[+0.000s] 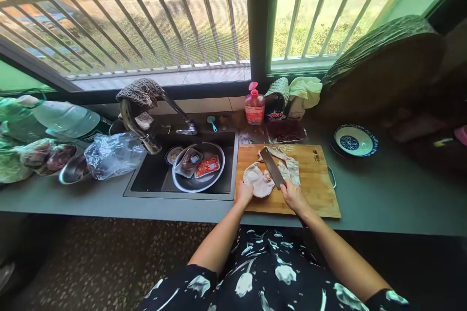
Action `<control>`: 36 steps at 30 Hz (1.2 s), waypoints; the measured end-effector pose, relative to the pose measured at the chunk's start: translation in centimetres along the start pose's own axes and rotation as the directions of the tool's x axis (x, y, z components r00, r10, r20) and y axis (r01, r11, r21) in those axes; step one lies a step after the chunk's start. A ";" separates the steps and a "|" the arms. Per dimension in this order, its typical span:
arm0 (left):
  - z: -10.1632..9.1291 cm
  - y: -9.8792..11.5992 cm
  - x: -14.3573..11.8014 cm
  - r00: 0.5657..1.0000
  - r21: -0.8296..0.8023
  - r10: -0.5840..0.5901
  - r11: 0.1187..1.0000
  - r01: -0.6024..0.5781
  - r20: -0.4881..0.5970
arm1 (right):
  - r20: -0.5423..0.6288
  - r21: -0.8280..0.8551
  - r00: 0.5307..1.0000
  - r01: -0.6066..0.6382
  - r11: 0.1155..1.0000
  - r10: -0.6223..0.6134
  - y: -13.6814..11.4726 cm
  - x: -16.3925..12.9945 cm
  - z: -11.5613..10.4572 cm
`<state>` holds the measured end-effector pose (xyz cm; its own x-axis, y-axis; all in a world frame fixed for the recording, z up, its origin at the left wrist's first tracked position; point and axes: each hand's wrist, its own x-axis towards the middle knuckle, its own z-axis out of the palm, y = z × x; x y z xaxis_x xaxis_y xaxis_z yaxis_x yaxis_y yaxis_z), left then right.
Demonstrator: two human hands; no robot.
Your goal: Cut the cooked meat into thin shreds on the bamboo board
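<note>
My right hand [292, 195] is wrapped round the handle of a cleaver [272, 167], whose broad dark blade slants up and left over pale raw meat. At the left edge of the wooden cutting board [316, 194], my left hand [244, 193] is closed on the rim of a rounded, whitish piece of raw meat [257, 180]. More pale meat [292, 167] lies on the far side of the blade. I cannot tell whether the cutting edge touches the meat. My left fingertips are partly hidden.
Left of the board is a black sink [153, 182] with a metal bowl [199, 189] holding packaged food. A curved faucet [153, 146] overhangs it. Behind the board stand a red soap bottle [254, 111] and a dark tray [287, 131]. A patterned bowl [369, 143] sits to the right.
</note>
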<state>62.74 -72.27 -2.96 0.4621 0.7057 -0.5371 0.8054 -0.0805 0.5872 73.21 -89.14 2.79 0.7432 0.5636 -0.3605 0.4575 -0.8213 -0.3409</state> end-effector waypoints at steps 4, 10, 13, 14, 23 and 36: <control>-0.5 -0.2 -0.4 0.932 0.365 0.354 0.881 -0.302 -0.082 | 0.065 -0.049 0.998 0.028 0.998 -0.024 -1.7 -0.1 0.7; 0.1 -0.1 0.2 0.715 0.427 0.697 0.630 -0.649 0.059 | 0.092 -0.108 0.996 -0.008 0.994 0.019 -1.1 -1.0 1.1; 0.6 0.0 0.9 0.671 0.418 0.736 0.584 -0.696 0.089 | 0.081 -0.128 0.996 -0.010 0.992 0.021 0.3 -2.0 1.4; 0.8 0.1 1.3 0.673 0.419 0.734 0.586 -0.694 0.087 | 0.073 -0.132 0.997 0.006 0.991 0.004 0.6 -2.3 1.5; 2.2 0.4 2.8 0.809 0.480 0.585 0.694 -0.536 0.057 | 0.090 -0.202 0.995 0.066 0.977 -0.049 -1.0 -2.6 2.8; 2.7 0.7 1.7 0.847 0.447 0.531 0.757 -0.476 0.004 | 0.182 -0.265 0.983 0.040 0.963 0.010 -0.6 -2.0 2.9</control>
<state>65.08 -72.98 -5.08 0.8207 0.5524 -0.1459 0.5555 -0.7120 0.4295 70.04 -89.54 1.18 0.6461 0.5623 -0.5162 0.5995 -0.7924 -0.1127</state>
